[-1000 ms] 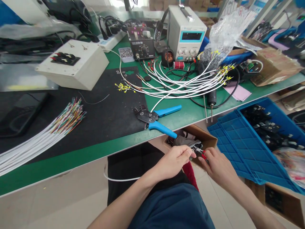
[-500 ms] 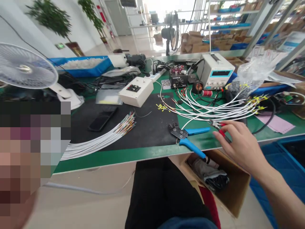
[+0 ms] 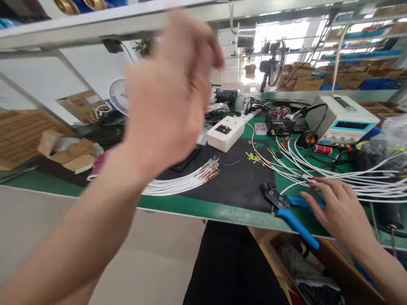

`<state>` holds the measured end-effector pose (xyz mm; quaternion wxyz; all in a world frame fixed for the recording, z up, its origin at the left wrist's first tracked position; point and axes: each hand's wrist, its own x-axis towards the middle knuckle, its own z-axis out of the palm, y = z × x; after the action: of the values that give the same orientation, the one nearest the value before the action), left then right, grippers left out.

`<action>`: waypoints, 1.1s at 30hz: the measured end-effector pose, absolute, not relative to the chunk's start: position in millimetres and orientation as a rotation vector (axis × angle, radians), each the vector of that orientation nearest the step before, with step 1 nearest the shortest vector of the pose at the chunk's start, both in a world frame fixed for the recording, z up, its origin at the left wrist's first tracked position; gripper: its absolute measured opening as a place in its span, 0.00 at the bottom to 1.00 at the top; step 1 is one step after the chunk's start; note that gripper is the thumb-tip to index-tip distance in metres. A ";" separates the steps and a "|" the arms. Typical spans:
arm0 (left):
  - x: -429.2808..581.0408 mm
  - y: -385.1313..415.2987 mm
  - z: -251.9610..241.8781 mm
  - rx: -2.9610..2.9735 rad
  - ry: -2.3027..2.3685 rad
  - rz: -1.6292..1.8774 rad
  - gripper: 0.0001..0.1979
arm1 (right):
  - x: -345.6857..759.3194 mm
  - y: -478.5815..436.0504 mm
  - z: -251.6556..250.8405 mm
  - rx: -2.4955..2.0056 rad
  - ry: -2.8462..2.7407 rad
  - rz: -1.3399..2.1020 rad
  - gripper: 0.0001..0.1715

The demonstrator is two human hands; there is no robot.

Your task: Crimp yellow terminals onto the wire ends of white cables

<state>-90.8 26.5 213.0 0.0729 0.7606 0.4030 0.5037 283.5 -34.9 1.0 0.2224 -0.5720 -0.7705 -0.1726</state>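
Head view: looking forward and down over a green worktop [image 3: 197,206].
Red-handled metal cutters [image 3: 307,177]: showing at the right hand [image 3: 343,207], by its fingertips, beside slim white cables [image 3: 375,186].
Blue-handled black crimping tool [image 3: 280,201]: lying nearby, jutting past the worktop's front edge; possibly falling if bumped by the wrist.
Snag risk: possibly catching the cutters among the cables, if dragging sideways.
Right hand: curving half open, thumb apart, seemingly touching a red handle; leaving firm gripping unclear.
Left hand [image 3: 168,106]: hanging raised, blurring too much for judging opening or contents.

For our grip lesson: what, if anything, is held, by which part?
Right hand covers pliers at the red handles, hold unclear; left hand too blurred to tell.
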 end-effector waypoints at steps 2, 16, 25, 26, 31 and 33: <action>-91.5 41.5 183.3 2.901 1.106 1.235 0.17 | 273.8 -49.5 -0.2 -1.501 -2.256 -0.322 0.27; -41.8 67.5 18.9 2.749 1.124 0.670 0.14 | 244.1 -72.9 -18.1 -1.671 -2.375 -0.247 0.43; -109.7 129.0 33.1 2.471 1.886 0.732 0.14 | 252.4 -72.6 -39.3 -1.554 -2.294 -0.242 0.42; -129.3 134.9 33.2 2.398 2.022 0.705 0.15 | 253.4 -72.0 -41.3 -1.549 -2.292 -0.237 0.42; -207.3 158.5 22.7 2.048 2.447 0.455 0.27 | 257.1 -70.3 -46.6 -1.515 -2.290 -0.229 0.42; -217.4 162.4 16.4 1.994 2.503 0.396 0.29 | 259.5 -69.8 -49.1 -1.512 -2.292 -0.229 0.42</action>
<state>-217.4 162.4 16.4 -0.0414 0.6178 0.7756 0.1227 259.5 -69.8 -49.1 0.1920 -0.5387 -0.8163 -0.0814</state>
